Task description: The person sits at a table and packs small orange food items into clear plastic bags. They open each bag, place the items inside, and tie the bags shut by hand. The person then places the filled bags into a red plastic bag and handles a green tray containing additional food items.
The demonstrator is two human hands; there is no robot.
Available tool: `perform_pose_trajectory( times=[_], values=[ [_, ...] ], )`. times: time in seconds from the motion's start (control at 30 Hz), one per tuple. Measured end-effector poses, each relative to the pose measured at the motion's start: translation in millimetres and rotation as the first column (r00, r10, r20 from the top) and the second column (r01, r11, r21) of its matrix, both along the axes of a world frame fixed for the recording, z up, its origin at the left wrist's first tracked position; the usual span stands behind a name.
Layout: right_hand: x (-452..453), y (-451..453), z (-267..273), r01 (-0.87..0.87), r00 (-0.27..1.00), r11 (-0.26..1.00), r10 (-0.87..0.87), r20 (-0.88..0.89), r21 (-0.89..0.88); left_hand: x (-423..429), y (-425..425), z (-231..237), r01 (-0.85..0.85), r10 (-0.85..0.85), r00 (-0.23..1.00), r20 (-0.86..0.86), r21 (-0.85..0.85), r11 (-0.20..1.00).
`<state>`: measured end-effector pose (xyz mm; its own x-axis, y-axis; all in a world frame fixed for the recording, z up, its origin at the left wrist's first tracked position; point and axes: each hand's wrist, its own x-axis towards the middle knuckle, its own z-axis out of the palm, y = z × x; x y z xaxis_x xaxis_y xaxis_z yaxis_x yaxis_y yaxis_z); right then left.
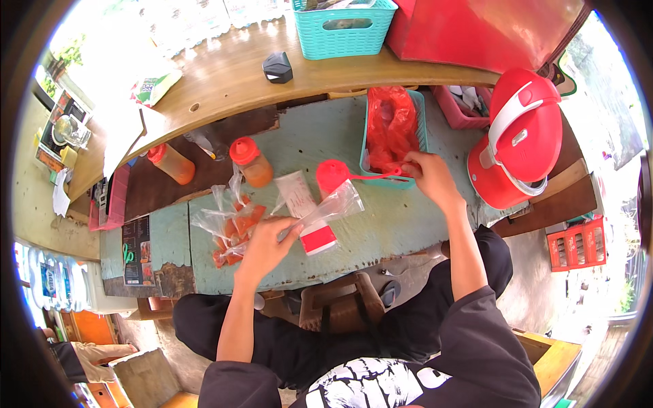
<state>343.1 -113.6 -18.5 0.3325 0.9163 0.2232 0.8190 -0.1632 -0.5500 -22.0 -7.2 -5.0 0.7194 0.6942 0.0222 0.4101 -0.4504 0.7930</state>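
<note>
My left hand (268, 245) pinches the narrow end of a clear plastic bag (339, 203), which flares out to the right above the table. With its fingertips my right hand (433, 178) grips one end of a thin red plastic handle (375, 177). The handle's other end meets a round red plastic top (332, 175); whether they are one piece I cannot tell. The bag partly hides what is below this top. Beneath the bag lies a red-and-white packet (319, 238). Left of my left hand are several knotted clear bags of orange-red sauce (237, 224).
Two red-capped squeeze bottles (252, 166) stand behind the sauce bags. A turquoise basket (422, 122) holds red plastic bags (390, 127). At right stands a red rice cooker (520, 137). A raised wooden shelf (214, 97) runs along the back of the worn green table (408, 219).
</note>
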Motion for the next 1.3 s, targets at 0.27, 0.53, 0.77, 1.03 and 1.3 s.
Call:
perform_pose_trajectory(
  times=[0.27, 0.53, 0.77, 1.03, 1.3],
  values=[
    [2, 6, 43, 0.126, 0.986, 0.984, -0.110, -0.127, 0.123, 2, 3, 3, 0.009, -0.009, 1.000, -0.013, 0.024, 1.000],
    [17, 37, 21, 0.002, 0.983, 0.981, 0.033, -0.179, 0.193, 9, 8, 4, 0.005, -0.006, 0.997, -0.073, -0.011, 1.000],
    [15, 62, -16, -0.097, 0.995, 0.994, 0.097, 0.005, 0.046, 9, 10, -4, 0.011, -0.010, 0.999, -0.034, 0.045, 0.999],
    [26, 76, -45, 0.003, 0.970, 0.993, -0.033, 0.240, 0.122, 12, 10, 0, 0.012, -0.011, 0.999, -0.041, 0.031, 0.999],
    [20, 75, -63, -0.005, 0.944, 0.993, 0.044, 0.327, -0.120, 6, 15, -6, 0.049, -0.042, 0.992, -0.120, 0.054, 0.997]
  ],
)
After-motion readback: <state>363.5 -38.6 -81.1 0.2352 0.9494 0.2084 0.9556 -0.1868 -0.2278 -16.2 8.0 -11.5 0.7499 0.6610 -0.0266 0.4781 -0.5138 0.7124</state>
